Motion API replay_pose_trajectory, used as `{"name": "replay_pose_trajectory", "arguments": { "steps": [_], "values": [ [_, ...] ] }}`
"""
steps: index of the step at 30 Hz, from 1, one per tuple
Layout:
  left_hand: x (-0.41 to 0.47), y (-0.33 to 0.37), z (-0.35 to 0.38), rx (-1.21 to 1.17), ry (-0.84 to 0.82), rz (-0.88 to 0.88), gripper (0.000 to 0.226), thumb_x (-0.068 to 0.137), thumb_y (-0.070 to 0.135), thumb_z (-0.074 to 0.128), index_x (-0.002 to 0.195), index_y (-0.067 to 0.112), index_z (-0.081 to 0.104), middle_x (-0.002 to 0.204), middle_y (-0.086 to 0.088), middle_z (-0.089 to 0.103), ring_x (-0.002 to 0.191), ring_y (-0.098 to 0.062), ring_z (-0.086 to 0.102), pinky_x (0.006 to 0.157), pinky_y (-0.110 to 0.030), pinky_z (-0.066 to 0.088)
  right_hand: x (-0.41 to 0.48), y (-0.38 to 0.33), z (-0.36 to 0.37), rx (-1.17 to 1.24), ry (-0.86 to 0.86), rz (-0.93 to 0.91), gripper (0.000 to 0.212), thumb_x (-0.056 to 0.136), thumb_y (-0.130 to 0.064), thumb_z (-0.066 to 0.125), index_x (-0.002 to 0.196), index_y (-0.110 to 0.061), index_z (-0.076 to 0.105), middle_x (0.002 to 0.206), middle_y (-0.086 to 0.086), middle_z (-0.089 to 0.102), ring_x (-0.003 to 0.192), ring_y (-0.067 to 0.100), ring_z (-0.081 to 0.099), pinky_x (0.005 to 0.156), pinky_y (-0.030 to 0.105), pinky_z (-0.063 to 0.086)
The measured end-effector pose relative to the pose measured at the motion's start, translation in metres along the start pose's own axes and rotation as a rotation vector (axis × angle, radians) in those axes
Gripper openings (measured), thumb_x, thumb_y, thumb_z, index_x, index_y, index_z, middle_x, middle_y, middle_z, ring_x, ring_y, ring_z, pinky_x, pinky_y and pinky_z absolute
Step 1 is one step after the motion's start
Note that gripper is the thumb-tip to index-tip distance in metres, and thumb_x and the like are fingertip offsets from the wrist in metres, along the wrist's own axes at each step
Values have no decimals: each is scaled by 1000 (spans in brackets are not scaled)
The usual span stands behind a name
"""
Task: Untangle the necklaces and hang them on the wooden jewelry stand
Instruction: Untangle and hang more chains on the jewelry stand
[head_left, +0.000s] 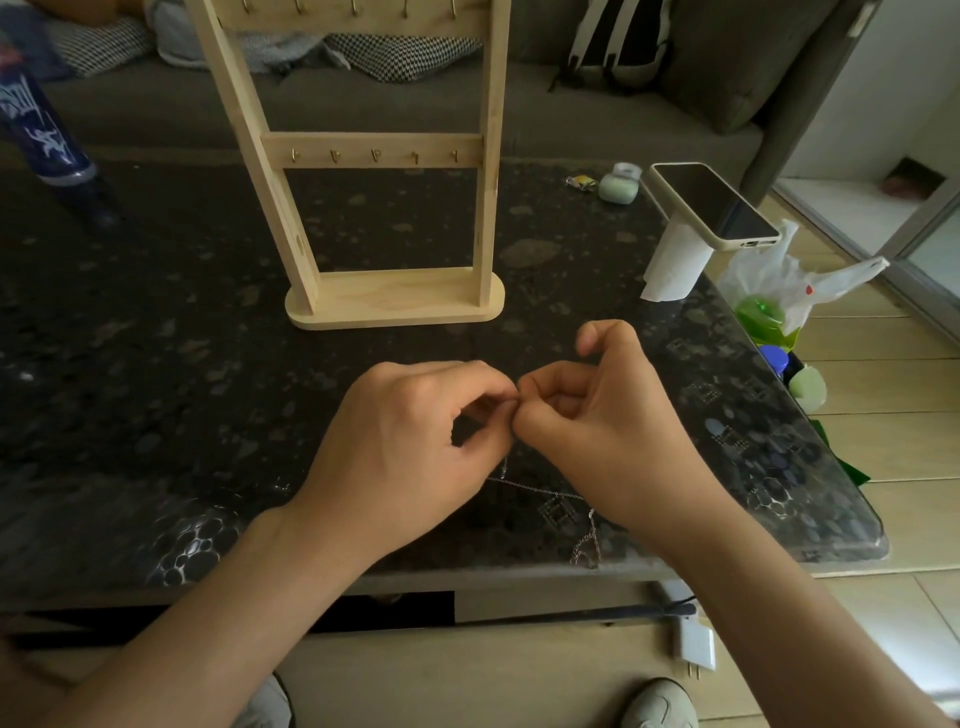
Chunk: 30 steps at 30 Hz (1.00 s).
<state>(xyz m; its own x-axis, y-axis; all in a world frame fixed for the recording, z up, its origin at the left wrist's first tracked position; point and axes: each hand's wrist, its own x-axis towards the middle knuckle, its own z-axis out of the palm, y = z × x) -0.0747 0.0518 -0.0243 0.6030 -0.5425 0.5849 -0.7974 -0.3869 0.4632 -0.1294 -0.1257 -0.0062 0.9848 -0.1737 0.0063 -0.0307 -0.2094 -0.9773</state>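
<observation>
**Untangling at the tabletop.** Both hands are meeting just in front of the wooden jewelry stand, low over the dark speckled tabletop. The left hand is pinching a thin necklace chain between thumb and forefinger. The right hand is pinching it immediately beside, so each grip is closed on the chain and the fingertips of the two hands are touching. Below the pinch the chain is trailing across the tabletop under the right wrist. It is ending near the front edge in a small tangled bunch (the number of necklaces in it cannot be told). The stand is standing upright, with a row of small hooks showing along its lower crossbar. At the right, a phone is resting on a white paper roll.
</observation>
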Motion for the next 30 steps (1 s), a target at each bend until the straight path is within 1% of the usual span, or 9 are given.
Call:
{"name": "replay_pose_trajectory", "arguments": {
  "steps": [5, 8, 12, 15, 18, 21, 23, 26, 30],
  "values": [
    [1, -3, -2, -9, -9, -12, 11, 92, 14, 80, 103, 13, 82, 90, 5, 80, 80, -5, 75, 68, -27, 62, 0, 2, -1, -43, -8, -34, 41, 95, -2, 70, 111, -18, 36, 94, 15, 74, 62, 10, 60, 54, 16, 45],
    [2, -3, -3, -25, -27, -16, 12, 92, 13, 82, 104, 13, 82, 92, 6, 80, 82, -4, 76, 69, -27, 63, 0, 0, -2, -39, -23, -29, 41, 95, 0, 68, 109, -20, 35, 95, 17, 73, 60, 9, 58, 52, 16, 44],
    [2, -2, -5, -23, -58, -3, 7, 95, 21, 78, 100, 17, 79, 88, 9, 75, 79, -7, 72, 65, -31, 60, 0, -2, -1, -88, -52, -36, 42, 93, 0, 68, 106, -22, 35, 95, 16, 73, 62, 11, 59, 54, 19, 47],
    [2, -3, -7, 101, -106, 43, 7, 98, 28, 70, 101, 23, 74, 88, 11, 67, 73, -12, 65, 60, -35, 56, 0, -1, 0, -132, -85, -48, 40, 94, 0, 67, 103, -21, 34, 95, 14, 72, 63, 9, 58, 56, 19, 47],
    [1, -2, -6, 206, -87, 108, 12, 100, 28, 66, 102, 21, 75, 90, 7, 68, 69, -17, 64, 59, -38, 54, 1, 0, 0, -124, -96, -22, 38, 96, 2, 64, 105, -19, 34, 97, 17, 72, 59, 7, 54, 53, 18, 45],
    [0, -2, -4, 252, -46, 179, 12, 101, 22, 68, 103, 15, 78, 96, 1, 72, 70, -21, 66, 60, -39, 55, 0, -1, 0, -114, -104, 4, 34, 97, 2, 61, 108, -17, 35, 97, 19, 70, 56, 5, 51, 51, 17, 43],
    [-1, -2, -4, 278, -32, 213, 11, 98, 20, 71, 100, 12, 79, 94, -2, 72, 70, -20, 66, 61, -39, 55, 0, -1, 0, -128, -119, 13, 32, 98, 1, 60, 108, -16, 36, 98, 21, 70, 55, 6, 51, 50, 18, 43],
    [-1, -4, -4, 295, -39, 231, 12, 95, 21, 73, 97, 11, 79, 91, -2, 71, 69, -19, 64, 61, -37, 54, 0, 1, -1, -164, -142, 10, 30, 99, -2, 61, 108, -18, 36, 101, 23, 70, 58, 7, 53, 53, 21, 46],
    [-1, -6, -4, 263, -89, 212, 13, 95, 22, 71, 97, 11, 78, 91, -2, 70, 66, -18, 62, 59, -36, 55, 2, 4, -2, -243, -157, -34, 29, 101, -5, 61, 110, -17, 36, 98, 21, 71, 64, 10, 56, 57, 24, 50]
  ]
}}
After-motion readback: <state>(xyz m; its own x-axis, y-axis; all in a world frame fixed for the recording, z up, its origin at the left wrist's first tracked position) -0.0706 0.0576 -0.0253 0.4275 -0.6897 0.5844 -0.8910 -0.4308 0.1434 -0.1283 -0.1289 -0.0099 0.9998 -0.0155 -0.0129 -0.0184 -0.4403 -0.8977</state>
